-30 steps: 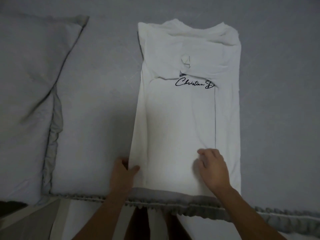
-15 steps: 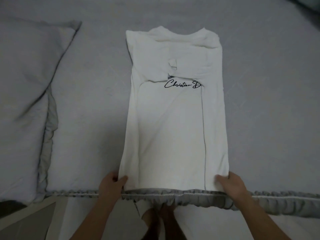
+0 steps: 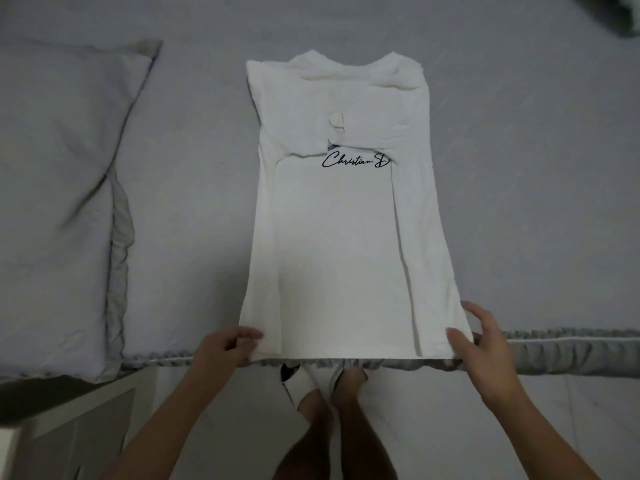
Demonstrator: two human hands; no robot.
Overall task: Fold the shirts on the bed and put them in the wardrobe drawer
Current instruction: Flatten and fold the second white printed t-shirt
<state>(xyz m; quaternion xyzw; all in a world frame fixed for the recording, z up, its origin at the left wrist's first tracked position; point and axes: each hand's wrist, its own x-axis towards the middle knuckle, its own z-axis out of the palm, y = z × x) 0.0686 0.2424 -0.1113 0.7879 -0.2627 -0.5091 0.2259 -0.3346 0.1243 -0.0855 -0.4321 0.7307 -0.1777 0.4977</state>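
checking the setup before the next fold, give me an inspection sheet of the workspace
surface: bed, grey sheet, ruffled near edge.
job's things: white shirt flat on the bed, sides folded in, collar far, hem at the near edge; no drawer in view.
clutter: pillow left of the shirt, apart from it.
grippers: left hand pinches the hem's left corner; right hand grips its right corner.
cables: nothing seen.
surroundings: pale floor below the bed edge, the person's feet there; dark cloth at the top right corner, unclear.

Dim, flat grey light; soft focus; wide-angle bending at edges.
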